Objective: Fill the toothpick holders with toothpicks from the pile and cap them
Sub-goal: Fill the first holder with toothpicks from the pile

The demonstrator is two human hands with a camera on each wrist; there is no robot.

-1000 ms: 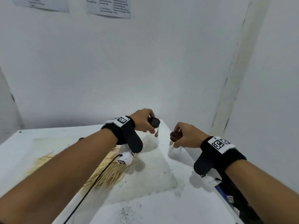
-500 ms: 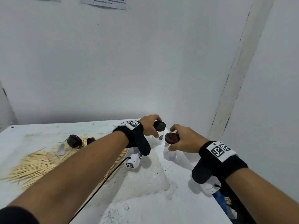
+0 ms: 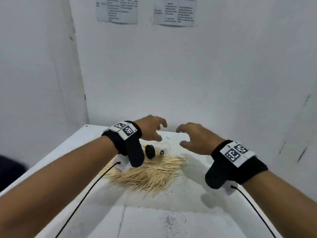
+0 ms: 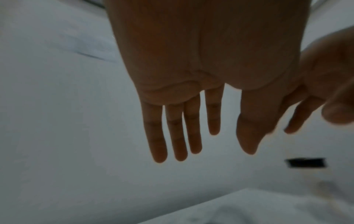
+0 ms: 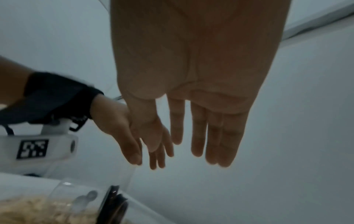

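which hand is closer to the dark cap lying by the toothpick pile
Left. The left hand hovers open just above the dark cap; the right hand hovers open farther off to the cap's right.

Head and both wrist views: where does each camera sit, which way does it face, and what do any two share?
Head: worn high, facing forward and down at the table, toothpick pile, both forearms and hands.
Left wrist: under the wrist, looking along the left hand, its fingers straight.
Right wrist: along the right hand, with the left hand and a clear holder beyond.
Shared: head and right wrist views both show the left hand and toothpicks.
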